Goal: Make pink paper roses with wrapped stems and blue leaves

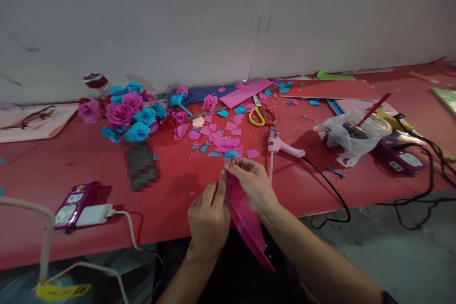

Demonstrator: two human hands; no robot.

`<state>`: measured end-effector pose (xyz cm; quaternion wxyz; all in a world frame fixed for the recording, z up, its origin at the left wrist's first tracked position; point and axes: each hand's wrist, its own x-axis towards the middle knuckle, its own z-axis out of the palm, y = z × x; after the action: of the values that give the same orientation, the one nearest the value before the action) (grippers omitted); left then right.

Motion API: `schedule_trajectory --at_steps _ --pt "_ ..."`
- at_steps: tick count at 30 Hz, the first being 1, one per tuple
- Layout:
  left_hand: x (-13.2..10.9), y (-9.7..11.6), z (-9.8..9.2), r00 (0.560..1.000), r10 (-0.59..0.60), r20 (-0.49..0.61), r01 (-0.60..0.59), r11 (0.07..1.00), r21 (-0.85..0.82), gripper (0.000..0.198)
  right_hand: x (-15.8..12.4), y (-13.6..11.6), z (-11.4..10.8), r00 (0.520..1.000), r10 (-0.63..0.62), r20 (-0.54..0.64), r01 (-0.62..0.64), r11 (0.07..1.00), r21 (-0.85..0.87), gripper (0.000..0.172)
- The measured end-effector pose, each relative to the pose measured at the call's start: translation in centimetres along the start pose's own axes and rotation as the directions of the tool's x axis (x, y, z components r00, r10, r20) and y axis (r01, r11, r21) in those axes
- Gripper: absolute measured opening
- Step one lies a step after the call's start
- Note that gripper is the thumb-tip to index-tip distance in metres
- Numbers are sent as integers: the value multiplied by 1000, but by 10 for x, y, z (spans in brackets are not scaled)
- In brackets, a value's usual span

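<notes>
A long magenta strip of craft paper hangs from my fingertips over the table's front edge and down toward my lap. My left hand is closed, with its thumb and forefinger pinching the strip's top end. From the other side my right hand pinches that same end, fingertips meeting the left ones. Just beyond my fingers lies a heap of cut pink petals mixed with blue scraps. A pink glue gun rests to the right, near scissors with yellow and orange handles.
Pink and blue paper roses cluster at the left, by a pixelated dark object. Purple power strips sit at both sides, with trailing cords. A plastic bag holds a cup at right. The wall bounds the red table.
</notes>
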<state>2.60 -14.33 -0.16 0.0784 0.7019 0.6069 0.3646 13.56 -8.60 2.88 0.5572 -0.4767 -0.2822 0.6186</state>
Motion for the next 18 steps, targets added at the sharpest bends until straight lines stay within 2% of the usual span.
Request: schedule_trajectory --at_steps 3,5,7,9,10,11,13,18 --pt "10 4 -10 997 -82 -3 81 983 -166 33 1 -3 -3 999 -19 44 18 1000 4 9" --pt "21 6 -15 972 -230 40 227 894 -386 27 1 -6 -5 997 -18 76 19 1000 -16 8" --pt "33 7 -19 910 -359 210 408 679 -610 25 2 -9 -6 994 -15 107 19 999 -33 8" --pt "43 8 -21 844 -385 373 526 465 -712 25 2 -12 -7 989 -14 150 18 999 -28 8" --pt "46 8 -21 825 -381 418 555 403 -727 25 2 -13 -7 985 -15 171 20 1000 -25 8" --pt "48 8 -21 814 -379 440 569 375 -732 24 2 -14 -7 983 -15 184 20 999 -25 8" --pt "51 9 -22 807 -390 444 580 374 -724 23 3 -15 -7 981 -20 191 27 999 -37 8" --pt "52 15 -23 802 -437 408 589 459 -666 18 1 -12 -5 982 -63 176 79 993 -84 5"
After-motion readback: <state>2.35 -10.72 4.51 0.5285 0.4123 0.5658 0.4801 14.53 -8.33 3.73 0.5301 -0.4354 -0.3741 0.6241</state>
